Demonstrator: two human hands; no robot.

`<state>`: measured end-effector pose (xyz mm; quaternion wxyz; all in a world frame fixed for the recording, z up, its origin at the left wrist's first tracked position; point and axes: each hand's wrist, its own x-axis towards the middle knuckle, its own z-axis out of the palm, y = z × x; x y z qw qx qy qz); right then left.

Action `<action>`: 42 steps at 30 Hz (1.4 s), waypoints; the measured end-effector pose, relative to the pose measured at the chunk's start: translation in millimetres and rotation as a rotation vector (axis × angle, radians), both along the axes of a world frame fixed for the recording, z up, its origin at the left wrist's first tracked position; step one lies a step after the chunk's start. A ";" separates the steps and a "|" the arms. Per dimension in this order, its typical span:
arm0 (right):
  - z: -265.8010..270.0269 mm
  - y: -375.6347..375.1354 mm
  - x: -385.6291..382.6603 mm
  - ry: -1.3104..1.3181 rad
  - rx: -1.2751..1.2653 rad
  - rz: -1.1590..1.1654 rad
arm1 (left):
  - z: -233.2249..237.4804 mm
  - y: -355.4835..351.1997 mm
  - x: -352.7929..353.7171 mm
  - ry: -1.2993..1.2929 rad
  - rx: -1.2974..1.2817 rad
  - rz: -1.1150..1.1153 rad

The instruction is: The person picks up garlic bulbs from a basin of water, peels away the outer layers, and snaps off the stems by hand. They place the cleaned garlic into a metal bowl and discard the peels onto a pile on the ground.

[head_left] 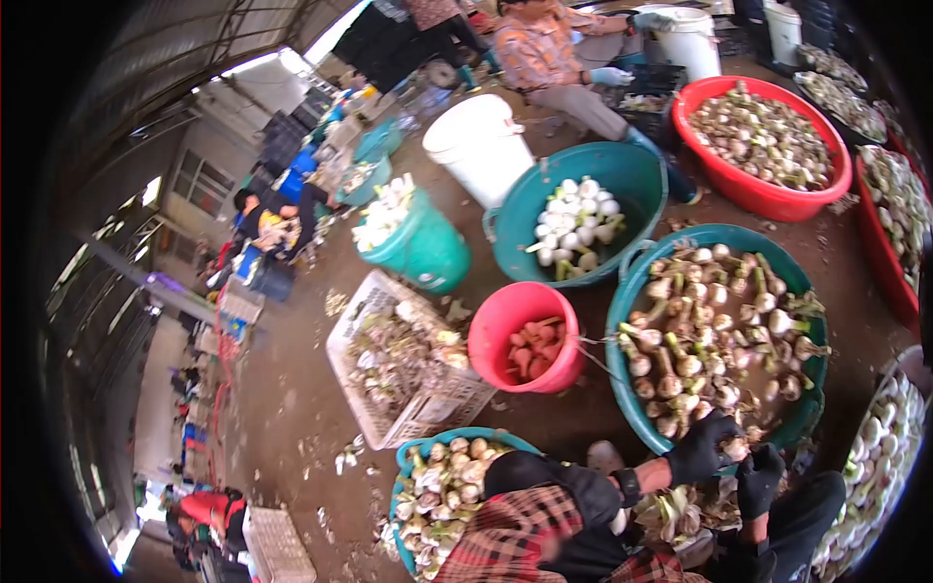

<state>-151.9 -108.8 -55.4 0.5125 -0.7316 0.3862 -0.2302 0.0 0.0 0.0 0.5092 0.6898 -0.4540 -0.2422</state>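
My left hand [702,449], in a black glove with a dark band at the wrist, is closed around a garlic bulb [736,448]. Close beside it, my right hand [760,482], also gloved in black, is curled with its fingers near the bulb; what it grips, if anything, is hidden. Both hands are over the near edge of a green tub [622,389] of untrimmed garlic bulbs with stems [692,364]. Below them, between my legs, lies a heap of loose garlic skins and leaves [685,515].
Around me stand a pink bucket [474,340], a white crate of garlic scraps [352,389], a green tub [501,238] with white peeled bulbs, a green bucket [428,257], a white bucket [491,160] and a red basin [763,204] of garlic. Another person [549,58] sits beyond.
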 end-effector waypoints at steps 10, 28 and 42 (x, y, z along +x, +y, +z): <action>-6.9 -27.4 -37.0 0.113 -0.142 -0.031 | 20.4 -13.2 6.5 0.727 0.072 -0.225; 68.0 -15.6 -10.0 -0.171 -0.104 0.142 | -13.4 -14.2 -10.4 0.663 0.163 -0.160; 46.1 5.3 -9.5 -0.095 -0.447 0.099 | 0.0 -17.2 -12.4 0.299 0.333 -0.343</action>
